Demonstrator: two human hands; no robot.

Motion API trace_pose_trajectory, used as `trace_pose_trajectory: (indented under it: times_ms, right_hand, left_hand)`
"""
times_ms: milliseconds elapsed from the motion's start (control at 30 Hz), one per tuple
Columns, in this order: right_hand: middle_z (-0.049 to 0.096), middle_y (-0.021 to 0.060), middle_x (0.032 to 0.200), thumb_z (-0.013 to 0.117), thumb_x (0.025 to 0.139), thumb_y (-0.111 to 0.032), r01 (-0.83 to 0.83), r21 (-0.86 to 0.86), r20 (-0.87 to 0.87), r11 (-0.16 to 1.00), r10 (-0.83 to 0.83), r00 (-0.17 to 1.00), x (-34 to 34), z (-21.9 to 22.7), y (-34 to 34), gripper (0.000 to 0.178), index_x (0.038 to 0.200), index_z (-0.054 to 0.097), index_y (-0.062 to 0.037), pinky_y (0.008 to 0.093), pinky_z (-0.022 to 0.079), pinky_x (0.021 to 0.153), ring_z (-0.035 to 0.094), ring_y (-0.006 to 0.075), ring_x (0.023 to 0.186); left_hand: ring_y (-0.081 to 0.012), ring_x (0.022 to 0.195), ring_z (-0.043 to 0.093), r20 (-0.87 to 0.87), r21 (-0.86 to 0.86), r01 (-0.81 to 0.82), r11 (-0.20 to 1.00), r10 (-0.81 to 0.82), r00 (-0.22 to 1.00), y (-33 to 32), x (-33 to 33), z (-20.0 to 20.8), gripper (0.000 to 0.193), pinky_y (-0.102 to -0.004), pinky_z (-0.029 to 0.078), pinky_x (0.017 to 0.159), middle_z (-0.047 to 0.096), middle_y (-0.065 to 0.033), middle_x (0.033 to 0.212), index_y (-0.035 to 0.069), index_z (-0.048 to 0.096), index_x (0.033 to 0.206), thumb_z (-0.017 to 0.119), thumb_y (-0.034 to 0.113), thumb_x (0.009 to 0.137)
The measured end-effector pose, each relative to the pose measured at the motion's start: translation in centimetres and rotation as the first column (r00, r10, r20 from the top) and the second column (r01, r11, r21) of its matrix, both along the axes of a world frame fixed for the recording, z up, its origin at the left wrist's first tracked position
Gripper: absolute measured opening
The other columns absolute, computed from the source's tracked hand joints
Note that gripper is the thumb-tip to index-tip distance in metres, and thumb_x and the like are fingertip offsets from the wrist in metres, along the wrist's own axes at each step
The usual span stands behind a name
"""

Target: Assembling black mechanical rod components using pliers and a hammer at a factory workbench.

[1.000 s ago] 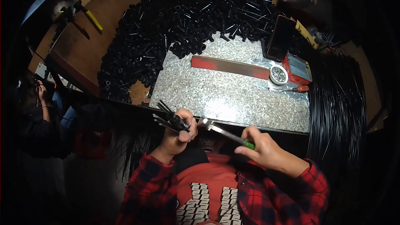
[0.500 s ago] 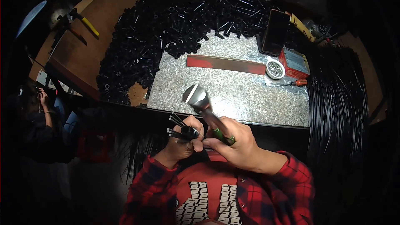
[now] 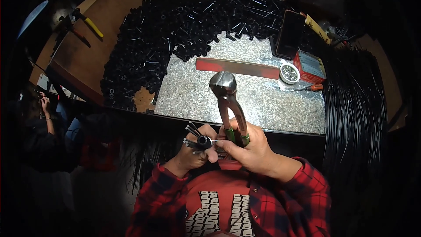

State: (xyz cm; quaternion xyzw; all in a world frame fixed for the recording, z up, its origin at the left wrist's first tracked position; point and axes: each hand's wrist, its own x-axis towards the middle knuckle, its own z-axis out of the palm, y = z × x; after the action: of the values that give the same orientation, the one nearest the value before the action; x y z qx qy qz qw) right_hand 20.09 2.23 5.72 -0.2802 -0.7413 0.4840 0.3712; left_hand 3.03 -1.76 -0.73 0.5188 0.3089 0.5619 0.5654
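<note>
Below the table's near edge, my left hand (image 3: 192, 157) is closed round a black plastic hub (image 3: 203, 141), its round open end facing up. Several thin black rods (image 3: 192, 128) with pale tips fan out from the hub to the left. My right hand (image 3: 254, 151) grips a pair of end-cutting pincers (image 3: 224, 87) by the green-sleeved handles, jaws pointing away from me. Its thumb and forefinger come close to the hub, and a thin shiny sliver shows between the two hands. What that sliver is, I cannot make out.
A big heap of black plastic hubs (image 3: 184, 17) covers the table's far side. On the speckled slab (image 3: 188, 101) lie a red-brown bar (image 3: 237, 68), a white cup of small metal bits (image 3: 289, 73) and a screwdriver (image 3: 313, 87). Long black rods (image 3: 353, 101) hang at right.
The pincers have swung right and now point more straight away from me. In my left hand the hub has turned, showing its open end, and the rods have shifted slightly right.
</note>
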Motion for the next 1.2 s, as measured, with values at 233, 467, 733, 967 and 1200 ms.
trace_pose_trajectory:
  times_ms: [233,467,733,967,1200]
  right_hand:
    - [0.058,0.0111,0.080,0.067,0.075,0.001,0.061,0.129,-0.011,0.990,-0.060,0.998,-0.4,-0.1,-0.8,0.022,0.094,0.057,-0.0014,0.0338,0.046,0.062,0.061,0.0274,0.070]
    - [0.063,0.0108,0.081,0.069,0.078,-0.004,0.151,0.030,0.020,0.988,-0.151,0.988,1.3,-0.1,0.4,0.025,0.099,0.056,0.0012,0.0314,0.049,0.063,0.064,0.0221,0.071]
    - [0.061,0.0064,0.093,0.061,0.086,-0.003,0.169,-0.097,0.096,0.981,-0.160,0.983,3.1,0.1,0.7,0.026,0.108,0.048,0.0007,0.0259,0.046,0.076,0.057,0.0104,0.084]
    - [0.058,0.0063,0.085,0.065,0.082,-0.001,0.237,0.004,0.142,0.972,-0.235,0.962,5.8,0.1,1.7,0.024,0.087,0.042,-0.0062,0.0252,0.045,0.067,0.054,0.0101,0.075]
    - [0.056,0.0153,0.099,0.071,0.070,-0.003,0.035,0.838,0.287,0.545,-0.493,0.822,6.5,2.0,2.7,0.028,0.084,0.047,-0.0051,0.0417,0.044,0.081,0.056,0.0283,0.090]
  left_hand:
    - [-0.0044,0.065,0.041,0.013,-0.016,-0.165,0.986,0.165,0.986,0.3,0.3,-0.2,0.056,-0.0213,0.034,0.056,0.046,0.0050,0.073,0.008,0.047,0.081,0.074,0.053,0.064]
    - [-0.0058,0.062,0.041,-0.255,0.069,-0.049,0.996,0.065,0.965,-0.1,-0.7,0.3,0.027,-0.0245,0.038,0.058,0.044,0.0013,0.067,0.009,0.038,0.081,0.061,-0.004,0.081]
    - [-0.0078,0.054,0.039,-0.208,0.033,-0.192,0.981,0.195,0.958,0.0,-0.8,-0.2,0.024,-0.0244,0.039,0.054,0.042,-0.0001,0.064,0.009,0.037,0.080,0.055,-0.004,0.086]
    - [-0.0101,0.052,0.041,-0.008,-0.017,-0.112,0.994,0.112,0.994,-0.1,-2.1,0.9,0.028,-0.0255,0.037,0.051,0.041,-0.0009,0.061,0.010,0.036,0.079,0.062,0.008,0.088]
    - [-0.0083,0.049,0.040,0.103,0.052,0.060,0.997,-0.065,0.993,0.2,-2.8,0.7,0.041,-0.0238,0.035,0.051,0.043,0.0021,0.063,0.012,0.031,0.090,0.071,0.008,0.082]
